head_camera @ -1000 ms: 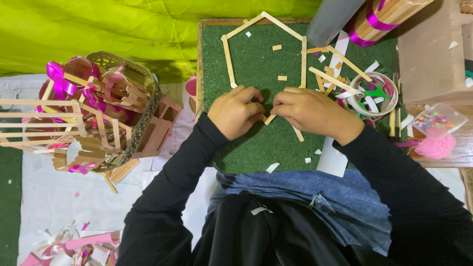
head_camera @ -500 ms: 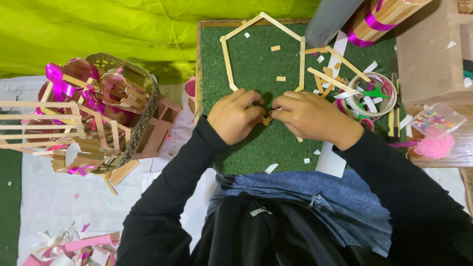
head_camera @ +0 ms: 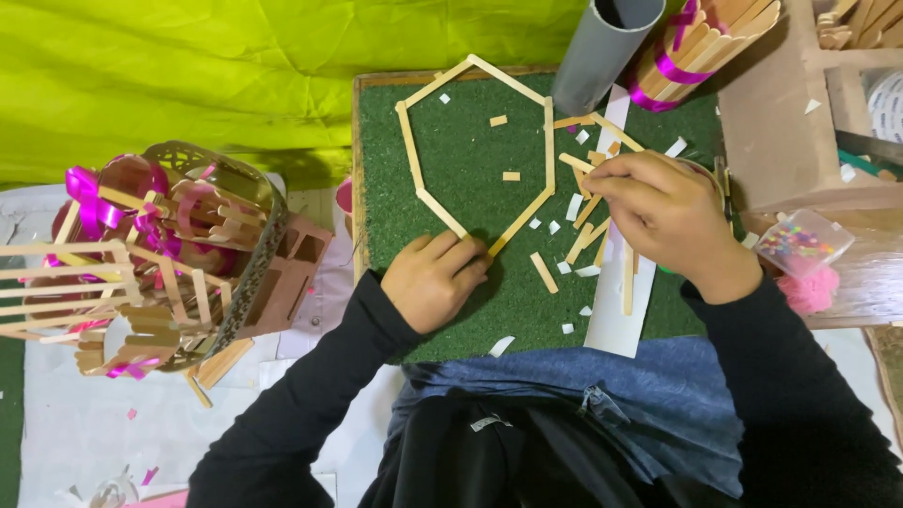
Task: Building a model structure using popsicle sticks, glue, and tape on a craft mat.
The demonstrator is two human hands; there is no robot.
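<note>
- Left hand (head_camera: pixel 435 280) curled loosely, knuckles up, fingertips pressed on the bottom corner of the stick frame (head_camera: pixel 475 141); touching it, clasping nothing.
- Right hand (head_camera: pixel 663 212) bent at the wrist, fingers pinched together around a short wooden stick (head_camera: pixel 576 163), held just right of the frame.
- Half a second ago both hands met at the frame's bottom corner; right hand now drawn away up and to the right, left hand stayed put.
- One frame of flat wooden sticks, six-sided, lying on the green grass mat (head_camera: pixel 451 310) ahead of the left hand.
- One grey tube (head_camera: pixel 602 52) beyond the right hand, one bundle of sticks tied with pink ribbon (head_camera: pixel 701 47) beside it.
- One stick basket with pink bows (head_camera: pixel 179 254) well left of the left hand.
- Loose stick offcuts (head_camera: pixel 544 273) scattered between the hands; too many to count.
</note>
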